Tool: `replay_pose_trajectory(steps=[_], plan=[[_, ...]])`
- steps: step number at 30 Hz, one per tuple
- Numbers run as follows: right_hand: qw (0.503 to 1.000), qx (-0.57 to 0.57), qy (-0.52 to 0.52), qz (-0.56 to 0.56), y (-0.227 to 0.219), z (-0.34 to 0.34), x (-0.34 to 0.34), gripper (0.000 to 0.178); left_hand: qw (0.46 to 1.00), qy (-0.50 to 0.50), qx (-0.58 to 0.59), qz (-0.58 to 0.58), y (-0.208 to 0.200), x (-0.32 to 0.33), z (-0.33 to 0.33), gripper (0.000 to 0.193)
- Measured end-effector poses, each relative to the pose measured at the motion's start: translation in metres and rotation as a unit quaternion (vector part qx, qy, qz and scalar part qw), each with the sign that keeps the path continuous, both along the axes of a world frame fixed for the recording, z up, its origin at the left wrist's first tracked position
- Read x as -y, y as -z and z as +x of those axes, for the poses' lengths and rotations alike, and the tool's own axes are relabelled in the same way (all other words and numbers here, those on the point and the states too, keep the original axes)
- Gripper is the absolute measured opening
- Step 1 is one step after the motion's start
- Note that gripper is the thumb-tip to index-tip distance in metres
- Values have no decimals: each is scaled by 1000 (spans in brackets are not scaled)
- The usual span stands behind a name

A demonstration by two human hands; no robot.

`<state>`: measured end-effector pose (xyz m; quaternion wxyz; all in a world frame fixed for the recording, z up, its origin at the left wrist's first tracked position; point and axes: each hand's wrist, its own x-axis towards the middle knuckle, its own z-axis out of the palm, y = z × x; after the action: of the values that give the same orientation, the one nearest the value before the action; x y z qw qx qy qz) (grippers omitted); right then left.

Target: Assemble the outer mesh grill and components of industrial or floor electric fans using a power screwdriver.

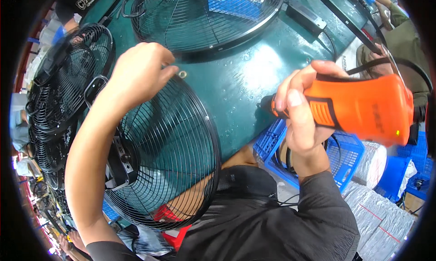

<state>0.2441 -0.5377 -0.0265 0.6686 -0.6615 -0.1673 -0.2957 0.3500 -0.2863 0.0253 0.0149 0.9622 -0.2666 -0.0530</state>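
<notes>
My right hand (pixel 302 111) is wrapped round an orange and black cordless power screwdriver (pixel 359 106), raised above the table, its black nose pointing left. A small green light glows at its rear end. On the left, my left hand (pixel 141 72) is bent over the upper edge of a round black wire fan guard (pixel 177 138), fingers curled and thumb close to them. What they pinch, if anything, is hidden. Just off those fingertips shows a small brass-coloured ring (pixel 182 74); I cannot tell whether it is touched. Inside the guard is a dark motor housing (pixel 122 159).
Another large fan guard (pixel 204 20) lies on the green table (pixel 245 74) at the far side. Black fan guards (pixel 50 106) are stacked on the left. A black power adapter (pixel 302 18) lies far right. Blue crates (pixel 349 159) stand below right. Other people are around the table.
</notes>
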Motion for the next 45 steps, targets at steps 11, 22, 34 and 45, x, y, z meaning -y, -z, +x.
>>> replay_pose_trajectory(steps=[11,22,34,45], plan=[[999,-4,-44,5,6,-11,3,46,959,-81,-77,261,25,75,0,17],[1000,27,-1,-6,7,-22,-12,48,973,-54,60,216,44,79,-13,10],[999,42,7,-27,11,-15,-4,43,974,-98,65,195,50,74,-11,12],[997,67,20,-13,13,-13,-12,42,863,-113,-312,-381,-18,11,-32,16]])
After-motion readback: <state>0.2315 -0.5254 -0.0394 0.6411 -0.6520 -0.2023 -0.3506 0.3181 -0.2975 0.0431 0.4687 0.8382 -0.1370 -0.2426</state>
